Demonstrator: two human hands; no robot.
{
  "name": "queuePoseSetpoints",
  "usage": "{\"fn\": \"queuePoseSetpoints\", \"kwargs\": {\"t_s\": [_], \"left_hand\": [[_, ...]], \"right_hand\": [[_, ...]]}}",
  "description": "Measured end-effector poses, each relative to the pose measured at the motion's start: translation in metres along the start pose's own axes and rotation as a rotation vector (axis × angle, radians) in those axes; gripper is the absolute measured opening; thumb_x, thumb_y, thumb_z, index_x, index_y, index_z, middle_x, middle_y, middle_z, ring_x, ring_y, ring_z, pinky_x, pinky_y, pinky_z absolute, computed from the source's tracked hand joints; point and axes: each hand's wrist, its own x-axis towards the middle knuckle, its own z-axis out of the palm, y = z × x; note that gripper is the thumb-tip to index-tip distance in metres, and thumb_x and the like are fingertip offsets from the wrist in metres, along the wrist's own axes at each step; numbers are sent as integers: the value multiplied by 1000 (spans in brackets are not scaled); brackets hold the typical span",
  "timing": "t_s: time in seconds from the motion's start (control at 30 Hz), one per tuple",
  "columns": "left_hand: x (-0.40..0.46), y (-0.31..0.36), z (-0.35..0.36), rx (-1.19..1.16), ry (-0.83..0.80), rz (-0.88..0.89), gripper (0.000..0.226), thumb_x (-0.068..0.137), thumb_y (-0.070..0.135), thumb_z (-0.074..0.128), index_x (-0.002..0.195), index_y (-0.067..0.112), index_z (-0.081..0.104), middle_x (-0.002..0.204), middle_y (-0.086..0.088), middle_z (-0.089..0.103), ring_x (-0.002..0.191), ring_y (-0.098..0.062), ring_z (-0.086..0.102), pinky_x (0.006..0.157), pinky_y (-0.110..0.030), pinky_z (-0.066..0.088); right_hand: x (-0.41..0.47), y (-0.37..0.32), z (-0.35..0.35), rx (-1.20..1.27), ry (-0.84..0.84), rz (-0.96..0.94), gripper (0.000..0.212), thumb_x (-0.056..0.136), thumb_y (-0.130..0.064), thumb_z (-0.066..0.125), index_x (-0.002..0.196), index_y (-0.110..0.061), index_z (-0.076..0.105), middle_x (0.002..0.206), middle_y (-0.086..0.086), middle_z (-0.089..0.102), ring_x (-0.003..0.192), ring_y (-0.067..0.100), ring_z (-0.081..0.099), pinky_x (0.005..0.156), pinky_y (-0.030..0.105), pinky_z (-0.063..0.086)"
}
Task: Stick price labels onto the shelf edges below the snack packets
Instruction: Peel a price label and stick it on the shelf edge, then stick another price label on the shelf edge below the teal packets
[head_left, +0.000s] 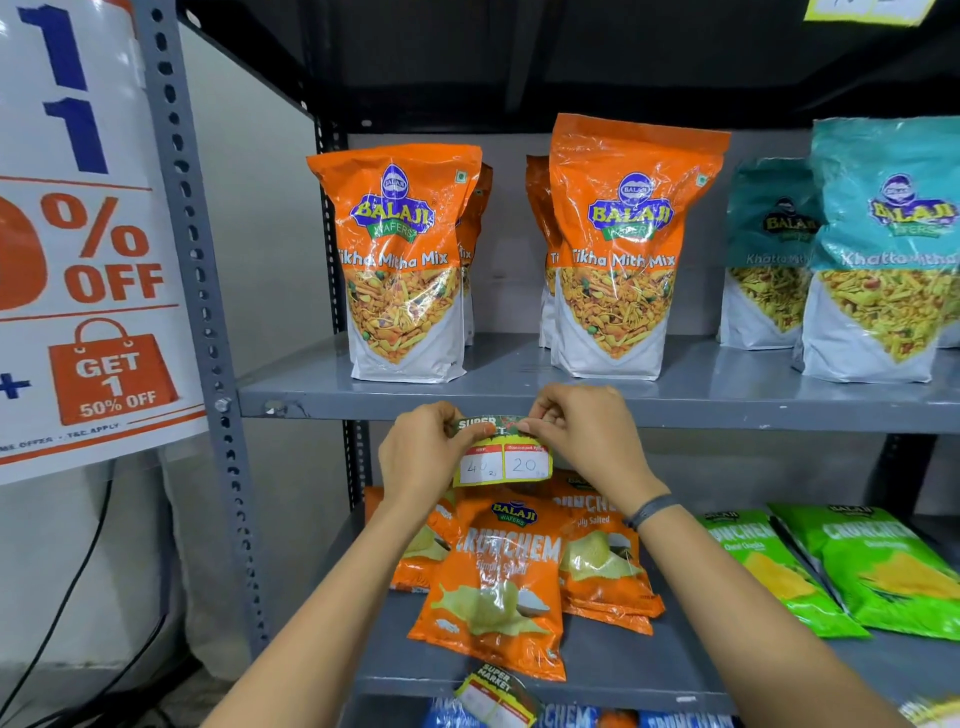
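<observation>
A yellow and green price label with "40" and "20" written on it hangs against the front edge of the grey upper shelf. My left hand pinches its top left and my right hand pinches its top right, both pressing the top strip to the shelf edge. Above, two orange Tikha Mitha Mix packets stand upright on that shelf. A second price label sits on the front edge of the lower shelf.
Teal Khatta Mitha packets stand at the right of the upper shelf. Orange Crunchem packets and green ones lie on the lower shelf. A discount poster hangs left of the perforated shelf post.
</observation>
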Motion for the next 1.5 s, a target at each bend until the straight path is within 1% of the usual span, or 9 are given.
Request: {"fn": "queuePoseSetpoints", "kwargs": {"t_s": [0.2,0.5,0.67,0.77,1.03,1.2,1.3,1.4,1.5], "left_hand": [[8,14,-2,113,90,74,38,81,54,64,69,19,56,70,-3,66,77,-26,64,55,-27,34],[7,24,2,319,191,25,54,75,70,57,84,18,67,82,-4,73,82,-26,67,56,-27,36],[2,33,6,473,355,209,40,73,53,70,88,17,61,84,-6,66,84,-31,61,65,-36,36],[-6,64,25,365,400,329,28,78,39,68,95,18,60,88,-5,64,85,-31,58,68,-38,39],[-49,227,142,-82,110,553,31,84,40,45,93,16,63,87,-2,68,86,-28,62,71,-39,50],[-61,343,225,-209,-109,617,48,83,45,44,113,12,63,102,-9,72,97,-31,65,81,-43,54],[-57,391,260,-156,-245,647,55,85,51,45,120,11,59,107,-14,70,103,-32,63,85,-44,53],[-52,417,279,14,-240,635,38,89,45,56,106,12,63,101,-12,70,101,-31,62,74,-38,49],[-50,431,283,80,-259,595,36,88,44,59,93,9,63,95,-12,70,95,-29,62,62,-32,37]], "right_hand": [[6,2,-1,104,78,97,19,77,-36,73,71,-21,64,59,-9,57,57,7,51,47,22,34],[6,5,2,102,125,49,16,79,-31,71,74,-18,62,65,-1,61,65,14,54,54,31,44],[-8,24,-14,254,248,12,9,83,-26,68,83,-18,63,72,1,59,65,16,54,58,40,52],[-24,53,-36,288,392,68,10,86,-29,65,87,-19,64,73,1,58,61,17,54,57,39,52],[-81,214,-131,338,823,369,33,90,-38,45,82,-11,63,72,14,66,62,21,55,60,32,42],[-113,319,-179,292,1103,635,30,86,-30,50,89,-3,64,86,22,65,85,38,58,81,49,48],[-117,354,-183,439,1084,739,35,79,-34,61,96,-4,59,94,21,60,91,30,55,85,37,45],[-115,373,-184,695,907,744,31,78,-27,75,92,-13,50,80,2,58,70,-5,59,71,13,47],[-111,385,-188,793,769,765,26,77,-19,77,79,-20,51,87,10,61,75,12,60,76,29,50]]}}
